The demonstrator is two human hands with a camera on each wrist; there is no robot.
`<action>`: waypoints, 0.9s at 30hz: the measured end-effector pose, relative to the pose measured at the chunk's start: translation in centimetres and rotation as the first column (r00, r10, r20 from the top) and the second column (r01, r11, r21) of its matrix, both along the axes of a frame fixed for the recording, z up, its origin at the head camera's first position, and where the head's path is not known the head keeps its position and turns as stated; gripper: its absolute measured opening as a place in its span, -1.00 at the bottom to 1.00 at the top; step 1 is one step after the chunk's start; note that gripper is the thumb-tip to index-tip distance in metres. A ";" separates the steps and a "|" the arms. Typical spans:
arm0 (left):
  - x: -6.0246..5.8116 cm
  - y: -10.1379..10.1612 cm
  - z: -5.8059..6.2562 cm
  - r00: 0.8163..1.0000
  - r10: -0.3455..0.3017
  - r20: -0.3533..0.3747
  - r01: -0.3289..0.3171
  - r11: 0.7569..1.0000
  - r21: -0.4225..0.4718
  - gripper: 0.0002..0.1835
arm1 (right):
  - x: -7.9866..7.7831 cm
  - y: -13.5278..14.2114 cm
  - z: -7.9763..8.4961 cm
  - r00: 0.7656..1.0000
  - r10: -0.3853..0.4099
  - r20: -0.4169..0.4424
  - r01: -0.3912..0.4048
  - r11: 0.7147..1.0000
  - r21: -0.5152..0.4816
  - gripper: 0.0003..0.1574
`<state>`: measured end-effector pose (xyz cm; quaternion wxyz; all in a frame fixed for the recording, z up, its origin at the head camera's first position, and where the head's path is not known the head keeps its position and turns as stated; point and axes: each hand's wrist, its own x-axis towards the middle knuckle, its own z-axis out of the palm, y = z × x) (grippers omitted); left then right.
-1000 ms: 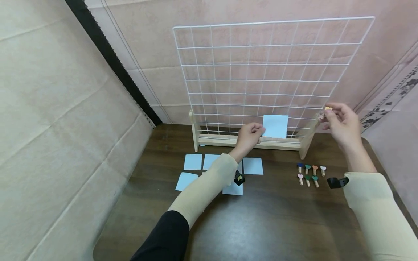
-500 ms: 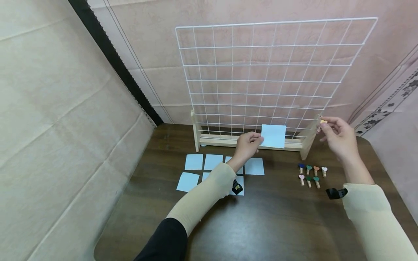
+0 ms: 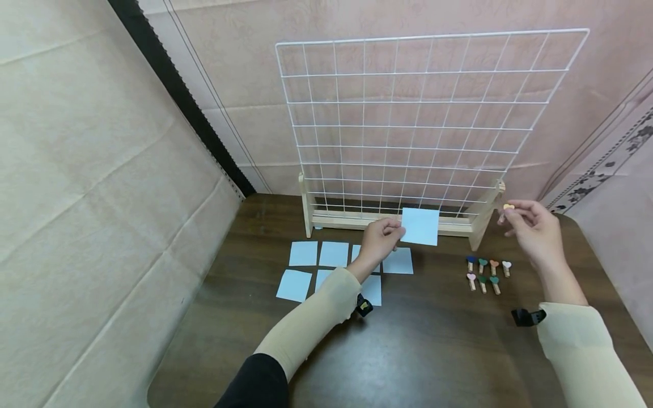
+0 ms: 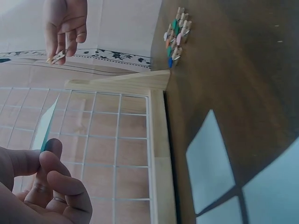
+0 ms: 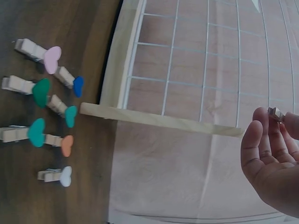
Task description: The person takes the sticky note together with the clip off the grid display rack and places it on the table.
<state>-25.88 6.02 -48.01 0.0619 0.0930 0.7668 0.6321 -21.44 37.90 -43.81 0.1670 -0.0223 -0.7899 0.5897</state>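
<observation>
My left hand (image 3: 380, 241) pinches a square of light blue paper (image 3: 420, 226) by its left edge, held up in front of the wire grid's lower right part. In the left wrist view the paper (image 4: 46, 123) shows nearly edge-on between thumb and fingers. Off the grid's right end, my right hand (image 3: 539, 232) pinches a small wooden clothespin (image 3: 505, 212) with a yellow heart on it. Its wooden end (image 5: 276, 114) peeks out between thumb and fingertips in the right wrist view. The white wire grid (image 3: 408, 102) stands upright in a pale wooden base (image 3: 347, 219).
Several more blue paper squares (image 3: 303, 253) lie in rows on the brown table (image 3: 433, 351), partly hidden behind the left forearm. To the right lie several heart clothespins (image 3: 494, 266) in two rows. A cloth-covered wall (image 3: 102, 198) rises at the left.
The left hand has brought the paper down and slightly left, away from the grid's wires. The right hand has come lower with the yellow-heart clothespin, beside the stand's right foot.
</observation>
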 end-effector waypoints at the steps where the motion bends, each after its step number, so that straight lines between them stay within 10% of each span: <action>1: 0.1 -0.2 -0.2 1.000 -0.001 0.007 0.001 1.000 0.001 -0.79 | 0.1 0.1 -0.2 1.000 -0.001 0.000 0.001 1.000 -0.010 -0.78; 27: 2.4 -2.3 -3.9 0.993 0.008 0.120 -0.013 0.999 0.043 -0.85 | 2.4 2.0 -4.5 0.994 0.000 0.107 0.015 0.990 -0.141 -0.78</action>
